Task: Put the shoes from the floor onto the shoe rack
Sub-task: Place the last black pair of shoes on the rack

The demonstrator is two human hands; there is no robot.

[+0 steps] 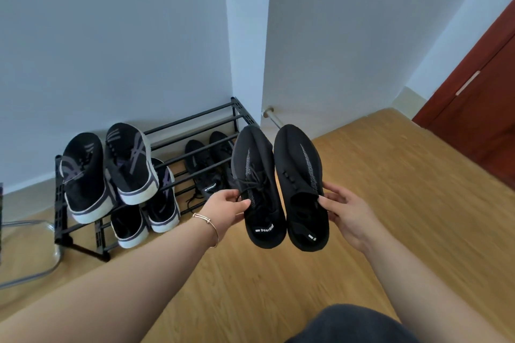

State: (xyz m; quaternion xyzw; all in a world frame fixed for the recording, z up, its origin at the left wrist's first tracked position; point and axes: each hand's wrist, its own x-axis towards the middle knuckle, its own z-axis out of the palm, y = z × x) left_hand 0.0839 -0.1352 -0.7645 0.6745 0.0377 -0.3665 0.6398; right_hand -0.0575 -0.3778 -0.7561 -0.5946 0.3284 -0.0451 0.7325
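**Carrying a black pair to the rack**

Head view: both hands hold a shoe clear of the wooden floor (pixel 390 203), in front of and to the right of the shoe rack (pixel 195 131). The left hand (pixel 225 207) pinches the laced black shoe (pixel 256 184) at its collar; the right hand (pixel 344 211) grips the second black shoe (pixel 301 184) at its opening. Toes point away, towards the wall.

Step in hand, by my judgement: transport, with placement pending. The next move calls for swinging the pair left and setting it on the free bars of the top tier.

Count: two shoes held; two striped slip-ons (pixel 111 170) on the top tier; two more (pixel 147 209) on the lower tier; one black laced pair (pixel 207 164) beneath the bars. No loose shoes are visible on the floor.
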